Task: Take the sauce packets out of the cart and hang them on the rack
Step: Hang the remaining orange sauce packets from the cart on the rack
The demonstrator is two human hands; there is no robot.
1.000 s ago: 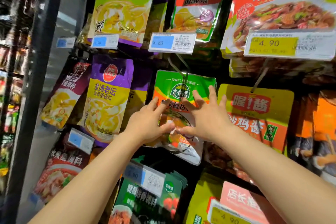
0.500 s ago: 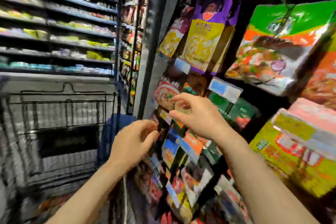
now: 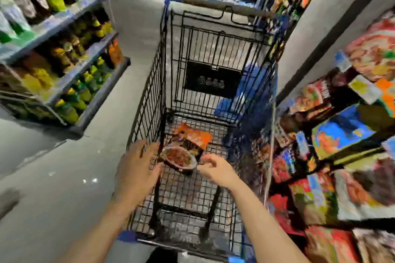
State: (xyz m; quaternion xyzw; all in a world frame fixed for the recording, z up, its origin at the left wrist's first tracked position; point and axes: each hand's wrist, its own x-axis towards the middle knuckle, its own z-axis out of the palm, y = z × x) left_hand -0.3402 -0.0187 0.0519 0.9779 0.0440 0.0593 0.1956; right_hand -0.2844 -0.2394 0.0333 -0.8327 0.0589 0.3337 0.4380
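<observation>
A black wire cart (image 3: pixel 149 83) stands in front of me with orange sauce packets (image 3: pixel 192 141) lying on its floor. My left hand (image 3: pixel 139 166) hovers over the cart's near left rim with fingers spread, holding nothing. Inside the cart, my right hand (image 3: pixel 213 166) hangs just right of the packets with fingers loosely curled and empty. The rack (image 3: pixel 342 145) of hanging sauce packets fills the right side.
A grey pillar (image 3: pixel 320 38) rises behind the cart's right side. Shelves of bottles (image 3: pixel 64 60) stand at the left across the grey aisle floor. A blue basket (image 3: pixel 245 92) shows through the cart's far right wall.
My view swung from the rack down to the cart. Both hands left the green hanging packet and dropped to the cart, now close to the packets inside.
</observation>
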